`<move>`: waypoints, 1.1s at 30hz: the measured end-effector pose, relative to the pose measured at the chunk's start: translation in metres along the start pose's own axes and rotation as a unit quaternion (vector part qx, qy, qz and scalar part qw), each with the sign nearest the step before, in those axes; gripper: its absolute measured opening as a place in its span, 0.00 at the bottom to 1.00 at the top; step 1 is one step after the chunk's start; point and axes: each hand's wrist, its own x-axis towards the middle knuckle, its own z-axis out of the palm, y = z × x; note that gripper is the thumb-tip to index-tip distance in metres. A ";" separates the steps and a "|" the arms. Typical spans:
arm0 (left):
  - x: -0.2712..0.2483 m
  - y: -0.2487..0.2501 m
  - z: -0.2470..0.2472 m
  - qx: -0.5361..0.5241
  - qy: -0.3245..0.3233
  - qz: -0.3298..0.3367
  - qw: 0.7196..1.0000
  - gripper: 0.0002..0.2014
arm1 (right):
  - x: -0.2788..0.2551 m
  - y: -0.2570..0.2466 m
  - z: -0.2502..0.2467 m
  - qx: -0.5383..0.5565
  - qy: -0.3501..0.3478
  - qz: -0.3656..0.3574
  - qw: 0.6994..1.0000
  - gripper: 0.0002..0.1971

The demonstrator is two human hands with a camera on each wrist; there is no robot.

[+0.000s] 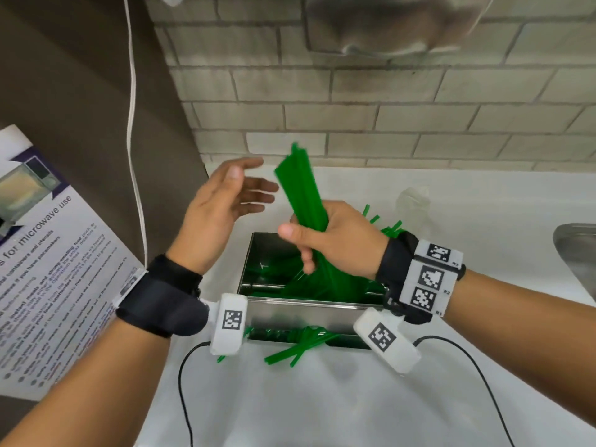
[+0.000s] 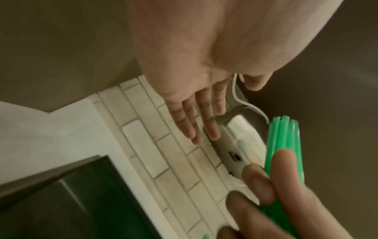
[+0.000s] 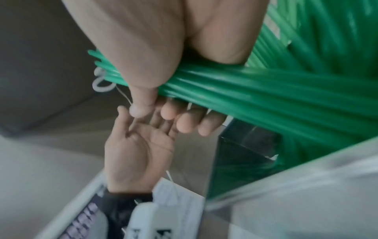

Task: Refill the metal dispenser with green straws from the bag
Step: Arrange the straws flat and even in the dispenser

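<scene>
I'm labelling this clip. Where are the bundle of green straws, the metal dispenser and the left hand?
bundle of green straws (image 1: 300, 185), head view, shaft above the fist.
metal dispenser (image 1: 309, 312), head view, near wall.
left hand (image 1: 219, 208), head view, open palm.

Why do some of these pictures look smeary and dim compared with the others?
Head view: bright and mostly sharp, though the brick wall curves. Left wrist view: dim, yellowish, left hand soft. Right wrist view: green straws streaked with motion blur.

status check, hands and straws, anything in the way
Right hand grips straw bundle over open metal dispenser. Left hand open, empty. Loose straws at the front.
</scene>
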 end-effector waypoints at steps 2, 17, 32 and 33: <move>-0.004 -0.008 -0.003 0.045 -0.007 -0.016 0.999 0.23 | -0.006 0.012 0.003 -0.105 -0.056 0.052 0.992 0.12; 0.013 -0.021 0.011 0.276 -0.139 -0.112 0.944 0.10 | -0.031 0.026 -0.005 -0.439 -0.266 0.125 0.849 0.26; 0.022 -0.041 0.085 0.326 -0.292 -0.193 0.878 0.16 | -0.051 0.037 -0.027 -0.362 -0.131 0.069 0.920 0.10; 0.023 -0.040 0.086 0.302 -0.294 -0.206 0.883 0.15 | -0.054 0.039 -0.026 -0.354 -0.116 0.053 0.927 0.09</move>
